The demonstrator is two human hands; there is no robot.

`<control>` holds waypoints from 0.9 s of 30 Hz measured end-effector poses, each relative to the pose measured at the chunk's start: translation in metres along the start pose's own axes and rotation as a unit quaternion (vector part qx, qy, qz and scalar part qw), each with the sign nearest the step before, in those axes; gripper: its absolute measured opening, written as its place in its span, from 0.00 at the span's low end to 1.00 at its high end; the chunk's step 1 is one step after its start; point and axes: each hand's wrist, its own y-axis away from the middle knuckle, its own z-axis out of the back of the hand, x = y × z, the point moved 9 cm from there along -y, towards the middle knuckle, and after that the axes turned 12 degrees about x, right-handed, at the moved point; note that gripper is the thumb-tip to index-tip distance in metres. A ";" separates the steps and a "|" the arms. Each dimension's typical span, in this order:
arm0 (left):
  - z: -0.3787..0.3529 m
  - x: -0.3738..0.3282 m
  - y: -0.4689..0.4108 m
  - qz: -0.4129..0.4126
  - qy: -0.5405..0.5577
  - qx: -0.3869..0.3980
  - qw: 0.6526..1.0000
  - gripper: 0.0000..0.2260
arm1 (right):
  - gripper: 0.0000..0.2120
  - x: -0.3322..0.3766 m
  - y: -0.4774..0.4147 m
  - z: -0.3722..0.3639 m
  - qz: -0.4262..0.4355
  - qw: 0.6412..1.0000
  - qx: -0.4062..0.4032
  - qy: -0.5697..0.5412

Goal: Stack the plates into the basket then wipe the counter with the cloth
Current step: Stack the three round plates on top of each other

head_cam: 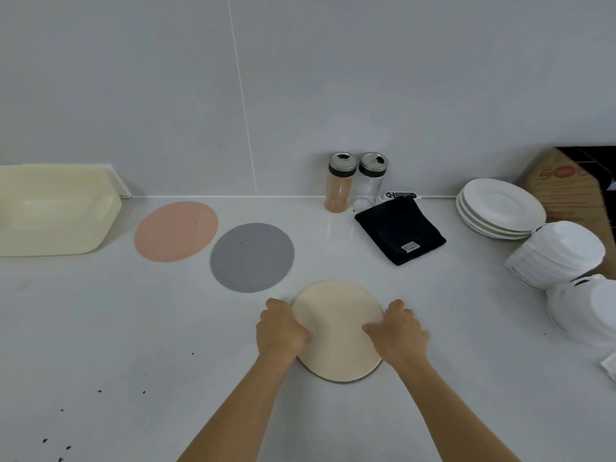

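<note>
Cream plate (336,328) flat on counter, front centre, w/ a dark edge showing under its near rim. Grey plate (252,257) and pink plate (176,231) flat further back-left. Pale-yellow basket (56,211) far left. Black cloth (400,230) folded, back-right.

Two shaker jars (354,181) stand at the wall, centre right of the frame. At the right edge sit stacked white saucers (500,208), white bowls (560,255) and a cardboard box (563,181).
</note>
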 end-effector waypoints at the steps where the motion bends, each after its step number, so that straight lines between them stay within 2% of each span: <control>1: -0.001 0.000 -0.003 0.004 -0.004 0.012 1.000 0.28 | 0.18 -0.001 -0.002 0.000 -0.011 1.000 0.009 0.004; 4: -0.001 -0.004 -0.007 0.006 -0.018 0.029 0.999 0.22 | 0.23 -0.005 -0.010 -0.003 -0.014 0.999 0.044 -0.022; 6: 0.001 -0.005 -0.006 0.016 -0.065 0.015 0.998 0.23 | 0.23 -0.005 -0.012 -0.007 0.001 0.997 0.056 -0.056; 8: 0.000 -0.005 -0.007 0.002 -0.058 0.007 0.998 0.21 | 0.19 -0.002 -0.011 -0.008 0.031 0.994 0.048 -0.098; 11: -0.003 -0.008 -0.006 -0.051 0.041 0.009 0.998 0.08 | 0.08 0.003 -0.005 -0.004 0.080 0.985 0.018 -0.152; 12: -0.003 -0.010 -0.004 -0.064 0.061 0.008 0.996 0.06 | 0.06 0.005 -0.003 -0.002 0.093 0.984 0.007 -0.154; 17: 0.014 -0.017 0.011 -0.102 0.144 -0.017 0.984 0.04 | 0.05 0.020 0.008 0.015 0.170 0.973 -0.040 -0.153; 20: 0.037 -0.016 0.020 -0.109 0.214 -0.028 0.970 0.07 | 0.06 0.039 0.012 0.030 0.206 0.963 -0.048 -0.170; 23: 0.076 -0.023 0.028 -0.136 0.264 -0.046 0.954 0.06 | 0.06 0.072 0.019 0.047 0.239 0.949 -0.053 -0.199; 27: 0.144 -0.039 0.035 -0.182 0.310 -0.090 0.929 0.08 | 0.05 0.133 0.036 0.080 0.298 0.927 -0.099 -0.205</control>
